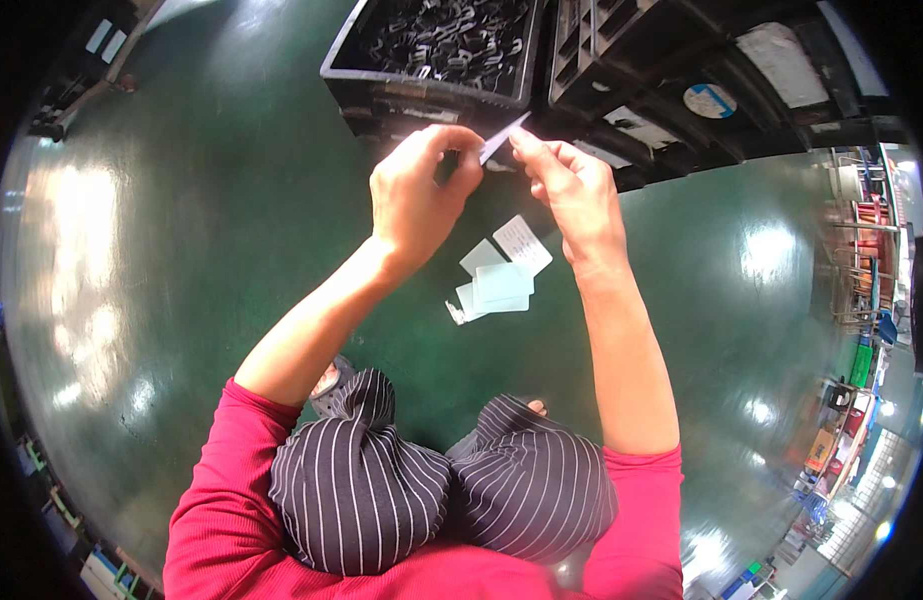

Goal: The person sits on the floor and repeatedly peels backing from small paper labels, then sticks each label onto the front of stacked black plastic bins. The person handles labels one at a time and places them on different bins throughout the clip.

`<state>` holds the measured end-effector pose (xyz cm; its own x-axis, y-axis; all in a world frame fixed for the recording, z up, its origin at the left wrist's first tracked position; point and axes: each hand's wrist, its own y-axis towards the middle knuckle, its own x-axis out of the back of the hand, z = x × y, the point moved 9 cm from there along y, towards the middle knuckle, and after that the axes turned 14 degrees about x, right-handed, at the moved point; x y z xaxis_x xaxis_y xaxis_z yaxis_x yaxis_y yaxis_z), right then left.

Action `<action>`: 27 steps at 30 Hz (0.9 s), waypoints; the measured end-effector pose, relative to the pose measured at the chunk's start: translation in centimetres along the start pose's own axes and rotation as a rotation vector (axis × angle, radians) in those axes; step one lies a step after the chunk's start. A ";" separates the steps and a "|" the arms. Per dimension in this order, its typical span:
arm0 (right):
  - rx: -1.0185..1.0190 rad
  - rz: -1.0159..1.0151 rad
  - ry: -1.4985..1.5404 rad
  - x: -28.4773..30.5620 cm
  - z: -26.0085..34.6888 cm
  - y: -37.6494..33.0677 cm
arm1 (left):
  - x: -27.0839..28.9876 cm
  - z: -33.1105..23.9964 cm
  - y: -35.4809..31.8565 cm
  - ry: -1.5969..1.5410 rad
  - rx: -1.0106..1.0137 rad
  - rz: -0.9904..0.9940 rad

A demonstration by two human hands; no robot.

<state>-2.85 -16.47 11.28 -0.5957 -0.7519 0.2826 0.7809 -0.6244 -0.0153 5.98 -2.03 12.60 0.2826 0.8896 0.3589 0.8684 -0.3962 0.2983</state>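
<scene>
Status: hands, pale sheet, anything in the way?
Left hand and right hand both pinching pale sheet. Sheet raised, angled, nearly edge-on. Loose cards lie below on green floor; black crate beyond, no visible obstruction.

Beside the left hand point(411, 195) I see room over glossy green floor point(211, 220); ahead, an open black plastic crate point(369, 105) and ribbed black container point(661, 92) bar the way.

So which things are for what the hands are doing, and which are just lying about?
Probably the job:
thin, flat white sheet, held by left fingers and right fingers
pale rectangular cards on the shiny green floor

Seemingly just nearby:
open black plastic crate
small black parts inside it
</scene>
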 end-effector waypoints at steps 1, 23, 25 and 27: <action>-0.010 -0.015 -0.030 0.2 1.1 0.0 | 0.2 -1.4 -0.3 0.070 -0.085 -0.064; 0.707 -0.261 -0.140 15.7 12.8 -5.4 | -2.8 -10.8 5.8 -0.432 0.175 0.492; 0.700 -0.309 -0.146 17.5 12.5 -4.5 | -3.6 -12.7 6.7 -0.381 0.114 0.455; 0.689 -0.346 -0.185 19.0 12.0 -3.4 | -4.6 -14.0 7.4 -0.363 0.119 0.439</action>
<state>-14.51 -26.08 28.19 -0.8320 -0.4543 0.3184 0.5337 -0.4989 0.6828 5.33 -12.25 25.55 0.7301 0.6769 0.0937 0.6720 -0.7361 0.0810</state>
